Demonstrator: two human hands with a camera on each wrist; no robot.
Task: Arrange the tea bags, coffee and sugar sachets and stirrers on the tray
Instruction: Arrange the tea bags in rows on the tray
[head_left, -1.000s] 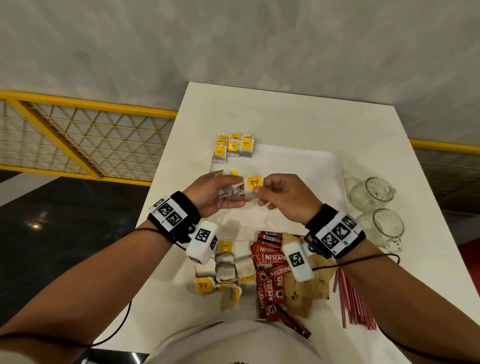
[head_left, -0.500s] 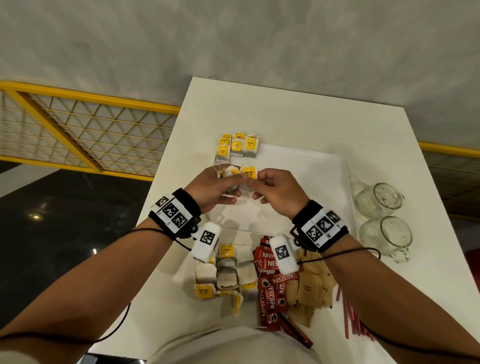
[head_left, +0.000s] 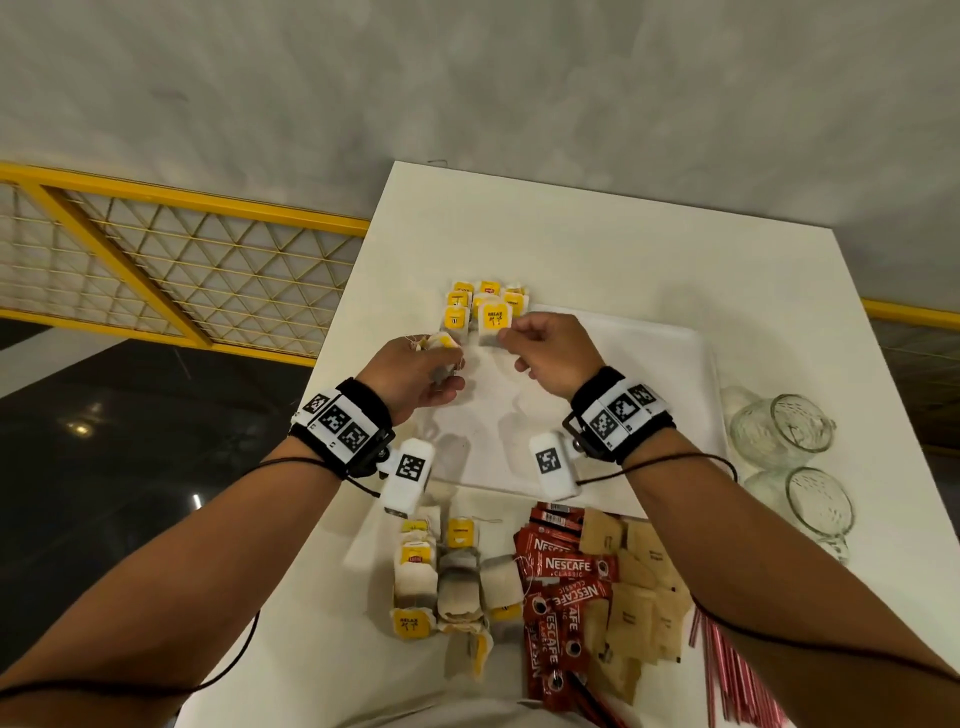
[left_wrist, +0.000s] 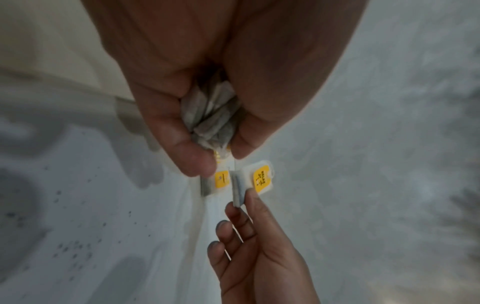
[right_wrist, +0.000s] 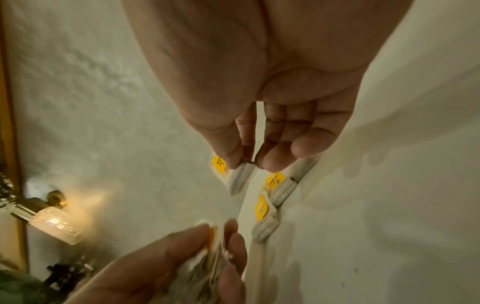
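Tea bag reaching the row at the tray's far left corner

My hands have parted and moved farther up the tray (head_left: 649, 395) since a second ago, when they met over its middle: my right hand (head_left: 550, 358) now pinches one tea bag (head_left: 493, 325) by its edge, just at the near side of the standing row of tea bags (head_left: 480, 304), while my left hand (head_left: 415, 376) clenches a bunch of tea bags (left_wrist: 210, 121) just left of it. How many are bunched there I cannot tell; fingers hide them. The stirrers (head_left: 737, 675) run out of view nearer to me than the tray.
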